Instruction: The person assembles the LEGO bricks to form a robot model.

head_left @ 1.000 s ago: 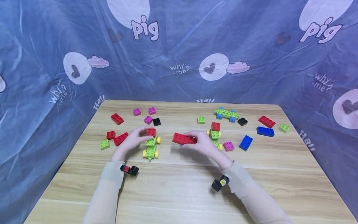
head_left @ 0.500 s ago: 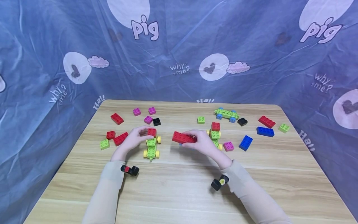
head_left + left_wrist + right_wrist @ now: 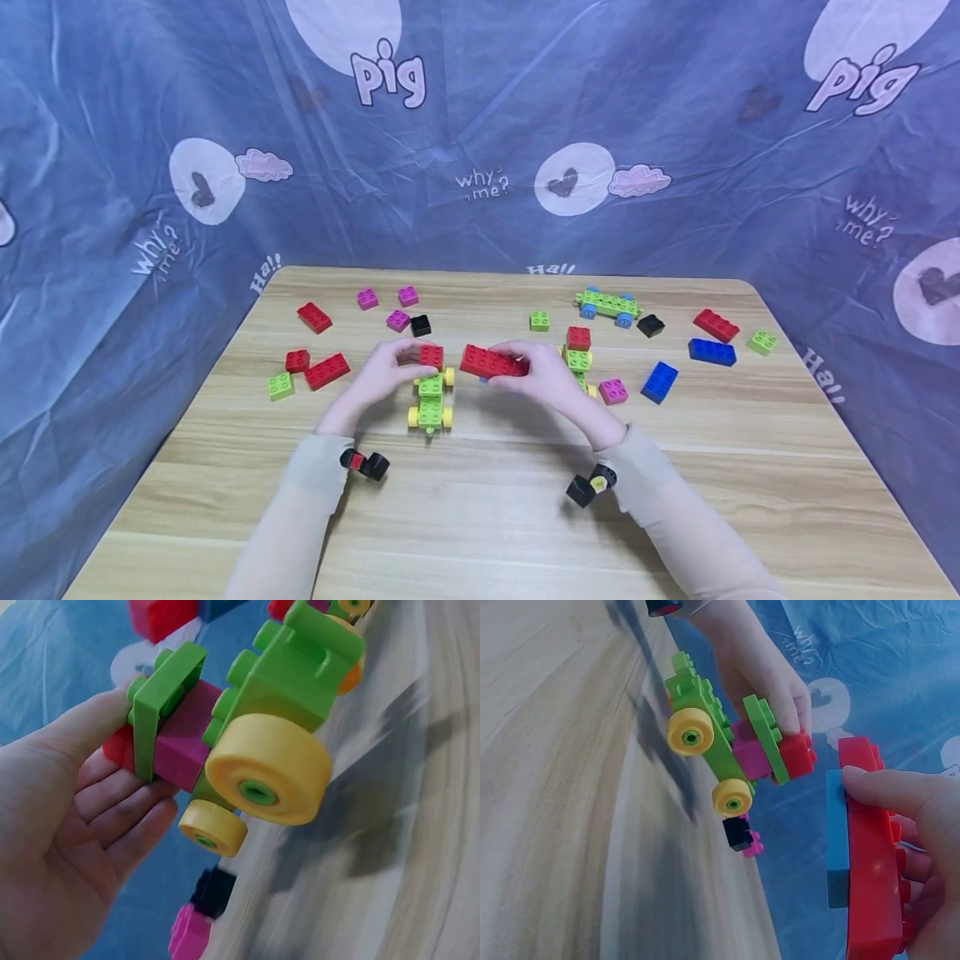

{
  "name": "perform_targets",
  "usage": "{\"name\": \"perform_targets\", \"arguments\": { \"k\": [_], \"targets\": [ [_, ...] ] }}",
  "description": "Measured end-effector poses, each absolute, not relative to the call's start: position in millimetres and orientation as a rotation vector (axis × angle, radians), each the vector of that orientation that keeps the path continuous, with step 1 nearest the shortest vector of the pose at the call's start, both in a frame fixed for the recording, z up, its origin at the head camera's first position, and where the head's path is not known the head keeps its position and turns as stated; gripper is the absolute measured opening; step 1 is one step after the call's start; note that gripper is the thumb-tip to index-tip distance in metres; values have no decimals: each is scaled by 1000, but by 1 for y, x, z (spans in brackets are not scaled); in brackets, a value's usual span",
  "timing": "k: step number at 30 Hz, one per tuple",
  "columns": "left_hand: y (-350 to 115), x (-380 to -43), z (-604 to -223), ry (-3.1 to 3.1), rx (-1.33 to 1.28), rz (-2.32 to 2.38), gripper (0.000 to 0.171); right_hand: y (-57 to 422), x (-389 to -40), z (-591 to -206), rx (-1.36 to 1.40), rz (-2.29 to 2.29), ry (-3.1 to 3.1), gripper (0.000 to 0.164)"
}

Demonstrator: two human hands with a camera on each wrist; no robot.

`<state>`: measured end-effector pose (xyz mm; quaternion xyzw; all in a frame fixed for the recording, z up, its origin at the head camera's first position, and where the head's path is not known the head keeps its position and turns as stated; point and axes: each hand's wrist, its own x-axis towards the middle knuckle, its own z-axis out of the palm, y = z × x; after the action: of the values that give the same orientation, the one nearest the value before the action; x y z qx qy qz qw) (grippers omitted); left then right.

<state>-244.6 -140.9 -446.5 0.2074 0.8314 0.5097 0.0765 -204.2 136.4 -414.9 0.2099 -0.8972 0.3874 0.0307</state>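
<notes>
In the head view my left hand (image 3: 381,375) grips a green toy car (image 3: 431,410) with yellow wheels, held over the table with its shadow apart from it. The right wrist view shows its stack: a pink brick (image 3: 750,751) on the chassis, a green plate (image 3: 765,735), and a small red brick (image 3: 799,756) between my left thumb and fingers. Just to the right, my right hand (image 3: 546,379) pinches a long red brick (image 3: 489,362). A blue brick (image 3: 838,847) is joined to its underside. The two builds are close together but apart.
Beside my right hand stands a second yellow-wheeled car (image 3: 578,360), partly hidden. A blue-wheeled car base (image 3: 609,306) is at the back. Loose bricks lie on both sides, among them a blue brick (image 3: 660,382), a pink brick (image 3: 613,392) and a red brick (image 3: 327,372).
My left hand has moved to the right with the toy car, closing the gap to the red brick. My right hand has risen slightly in view, still holding its bricks.
</notes>
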Motion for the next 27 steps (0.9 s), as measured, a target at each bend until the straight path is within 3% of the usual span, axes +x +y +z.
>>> {"name": "perform_targets", "arguments": {
  "k": [27],
  "targets": [
    [-93, -227, -454, 2422, 709, 1523, 46, 138, -206, -408, 775, 1094, -2749, 43]
  ]
}}
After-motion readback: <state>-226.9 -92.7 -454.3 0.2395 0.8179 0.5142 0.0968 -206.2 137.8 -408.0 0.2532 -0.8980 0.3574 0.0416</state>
